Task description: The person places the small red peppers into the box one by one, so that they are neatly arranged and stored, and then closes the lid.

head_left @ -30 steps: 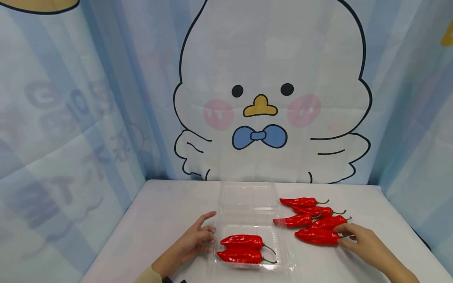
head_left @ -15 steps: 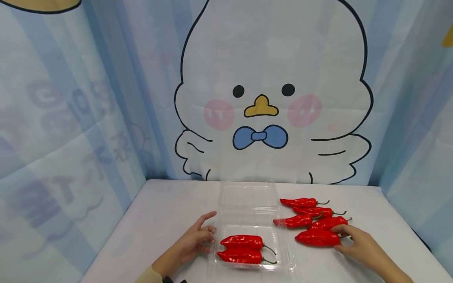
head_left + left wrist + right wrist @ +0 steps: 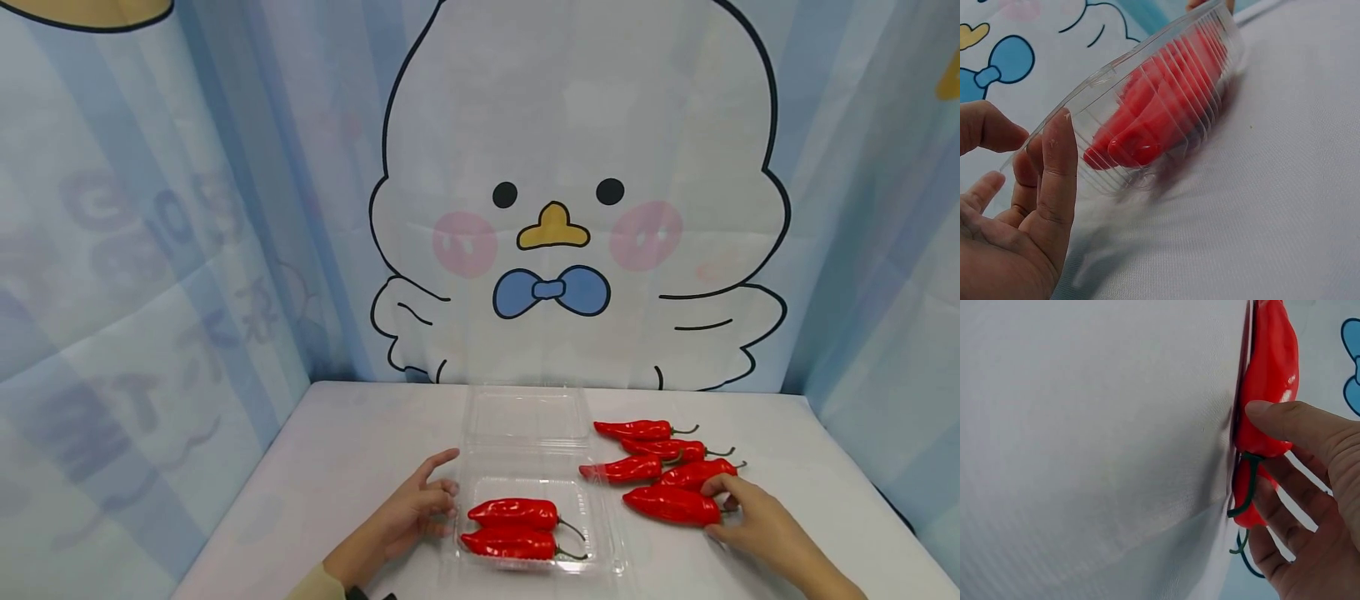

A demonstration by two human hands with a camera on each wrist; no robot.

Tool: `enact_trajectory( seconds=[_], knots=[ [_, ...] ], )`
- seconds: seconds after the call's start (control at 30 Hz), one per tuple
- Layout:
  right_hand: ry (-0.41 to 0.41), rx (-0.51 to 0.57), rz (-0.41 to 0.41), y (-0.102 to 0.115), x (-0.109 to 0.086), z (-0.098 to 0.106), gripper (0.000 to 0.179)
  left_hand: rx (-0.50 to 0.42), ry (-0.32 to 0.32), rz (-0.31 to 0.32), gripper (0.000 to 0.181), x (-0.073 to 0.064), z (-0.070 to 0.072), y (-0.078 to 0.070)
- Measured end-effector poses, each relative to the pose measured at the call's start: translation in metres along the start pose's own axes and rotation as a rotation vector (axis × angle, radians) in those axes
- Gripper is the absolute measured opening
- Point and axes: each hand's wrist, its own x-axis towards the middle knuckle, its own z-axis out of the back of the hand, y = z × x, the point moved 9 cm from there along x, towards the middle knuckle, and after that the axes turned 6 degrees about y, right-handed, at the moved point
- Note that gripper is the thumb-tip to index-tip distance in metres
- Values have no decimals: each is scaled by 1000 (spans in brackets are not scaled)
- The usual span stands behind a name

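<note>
My right hand (image 3: 757,521) holds the stem end of the nearest red chili pepper (image 3: 667,505) on the table. In the right wrist view its thumb lies on that pepper (image 3: 1269,381), while the other fingers reach round the far side, by another pepper (image 3: 1252,512). A clear plastic container (image 3: 600,533) lies with its lid (image 3: 525,417) folded back. Two red peppers (image 3: 517,529) sit side by side in its near half. My left hand (image 3: 412,508) is at the container's left edge; the left wrist view has the fingers (image 3: 1059,156) on either side of the rim.
Several more red peppers (image 3: 641,429) lie in a loose group right of the container, one with its tip at the container's right edge. The white table (image 3: 360,442) ends at a cartoon-printed cloth backdrop (image 3: 562,125), with cloth walls on both sides.
The right hand has shifted slightly left and nearer, its thumb coming onto the pepper's end. That pepper has moved and turned a little. The left hand and the container have stayed put.
</note>
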Motion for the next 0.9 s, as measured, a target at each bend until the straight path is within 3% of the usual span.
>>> enact_trajectory(
  seconds=[0.9],
  knots=[
    [20,40,-37,2,-9,-5,48,-11,1,8,82,-1,-1,0]
  ],
)
